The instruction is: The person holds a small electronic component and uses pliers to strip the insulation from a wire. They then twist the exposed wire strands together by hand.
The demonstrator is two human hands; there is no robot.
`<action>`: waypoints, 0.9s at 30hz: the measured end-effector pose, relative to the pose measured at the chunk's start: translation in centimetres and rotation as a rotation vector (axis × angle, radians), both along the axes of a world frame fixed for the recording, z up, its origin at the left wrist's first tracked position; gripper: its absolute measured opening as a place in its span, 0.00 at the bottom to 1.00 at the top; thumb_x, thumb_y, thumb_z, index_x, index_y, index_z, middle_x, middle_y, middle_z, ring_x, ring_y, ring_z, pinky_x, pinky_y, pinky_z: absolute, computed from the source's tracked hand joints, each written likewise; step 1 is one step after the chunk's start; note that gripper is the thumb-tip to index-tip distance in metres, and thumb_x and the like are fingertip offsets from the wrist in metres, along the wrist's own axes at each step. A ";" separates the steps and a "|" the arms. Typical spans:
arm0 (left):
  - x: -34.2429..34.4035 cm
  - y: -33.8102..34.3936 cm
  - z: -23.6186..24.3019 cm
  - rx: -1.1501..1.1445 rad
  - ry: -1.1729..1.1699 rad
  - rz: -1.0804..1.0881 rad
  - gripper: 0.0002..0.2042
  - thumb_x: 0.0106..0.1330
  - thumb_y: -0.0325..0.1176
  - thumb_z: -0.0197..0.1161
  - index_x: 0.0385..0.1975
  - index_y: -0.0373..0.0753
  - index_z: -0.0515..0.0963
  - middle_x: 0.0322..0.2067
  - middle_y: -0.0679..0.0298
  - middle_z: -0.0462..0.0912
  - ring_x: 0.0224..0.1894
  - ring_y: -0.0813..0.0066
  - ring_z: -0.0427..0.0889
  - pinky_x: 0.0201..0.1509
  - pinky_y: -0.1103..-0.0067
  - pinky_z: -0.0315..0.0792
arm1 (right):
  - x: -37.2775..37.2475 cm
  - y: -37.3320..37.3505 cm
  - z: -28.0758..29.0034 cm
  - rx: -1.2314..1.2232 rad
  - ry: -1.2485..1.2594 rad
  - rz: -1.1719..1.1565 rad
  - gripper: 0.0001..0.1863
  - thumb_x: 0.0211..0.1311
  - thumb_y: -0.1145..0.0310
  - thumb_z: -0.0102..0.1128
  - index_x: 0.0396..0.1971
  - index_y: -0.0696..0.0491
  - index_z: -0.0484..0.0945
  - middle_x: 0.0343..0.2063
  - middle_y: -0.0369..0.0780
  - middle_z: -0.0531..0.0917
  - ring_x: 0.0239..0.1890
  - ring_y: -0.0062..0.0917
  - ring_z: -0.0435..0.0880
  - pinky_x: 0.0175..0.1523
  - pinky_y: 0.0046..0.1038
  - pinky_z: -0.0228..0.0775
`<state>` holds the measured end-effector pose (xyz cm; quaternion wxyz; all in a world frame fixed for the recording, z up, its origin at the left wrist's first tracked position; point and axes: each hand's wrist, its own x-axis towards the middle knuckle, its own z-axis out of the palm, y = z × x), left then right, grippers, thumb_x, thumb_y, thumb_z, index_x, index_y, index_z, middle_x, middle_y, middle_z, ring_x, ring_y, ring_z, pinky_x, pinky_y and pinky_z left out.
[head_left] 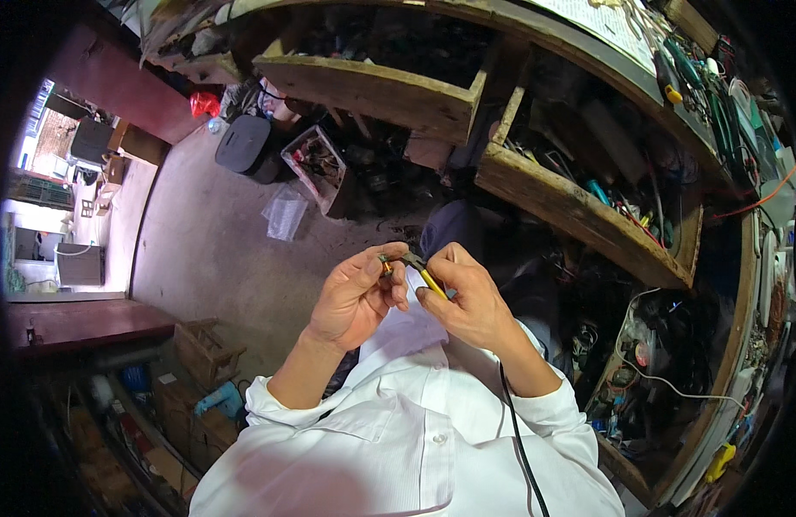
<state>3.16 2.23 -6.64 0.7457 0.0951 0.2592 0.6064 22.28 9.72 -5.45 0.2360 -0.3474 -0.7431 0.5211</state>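
Observation:
In front of my white shirt, my left hand (359,293) pinches a small part (386,266) with gold and dark bits, too small to make out fully. My right hand (467,297) grips a pair of pliers with yellow handles (431,282); their dark metal jaws (412,257) reach to my left fingertips at the small part. Whether the jaws are closed on it I cannot tell. A black cable (518,444) hangs down over my shirt on the right.
A wooden bench with open drawers (587,207) full of tools curves across the top and right. On the floor (182,241) lie a crate (316,172), a dark grey case (243,146) and clear plastic (284,214). A small wooden stool (206,349) is at lower left. A doorway shows at far left.

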 end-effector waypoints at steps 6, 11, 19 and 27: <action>-0.3 0.0 -0.6 0.035 -0.042 0.005 0.14 0.75 0.34 0.56 0.54 0.33 0.71 0.35 0.56 0.81 0.32 0.69 0.83 0.41 0.71 0.83 | 0.7 -0.2 0.5 0.145 -0.041 -0.034 0.09 0.51 0.69 0.62 0.24 0.61 0.76 0.30 0.48 0.76 0.38 0.41 0.75 0.43 0.36 0.67; 0.0 0.0 -0.6 -0.017 -0.007 0.015 0.12 0.76 0.35 0.55 0.54 0.37 0.71 0.33 0.59 0.82 0.30 0.71 0.84 0.32 0.76 0.79 | 1.0 -0.3 0.7 0.152 0.002 0.005 0.09 0.51 0.70 0.62 0.25 0.61 0.75 0.34 0.49 0.76 0.40 0.41 0.74 0.46 0.37 0.66; 0.0 -0.1 -0.3 -0.025 -0.002 0.024 0.12 0.76 0.33 0.54 0.53 0.36 0.71 0.33 0.56 0.84 0.30 0.70 0.85 0.34 0.74 0.82 | 1.1 -0.5 0.9 0.161 0.016 0.000 0.09 0.49 0.71 0.62 0.25 0.61 0.75 0.35 0.49 0.76 0.40 0.42 0.74 0.47 0.37 0.66; 0.4 -0.1 -0.7 0.004 0.200 0.074 0.10 0.76 0.32 0.56 0.50 0.35 0.73 0.33 0.56 0.84 0.31 0.68 0.86 0.36 0.70 0.84 | 0.9 -1.0 1.1 0.356 -0.031 -0.059 0.09 0.45 0.74 0.63 0.18 0.57 0.70 0.30 0.45 0.75 0.35 0.37 0.72 0.41 0.35 0.63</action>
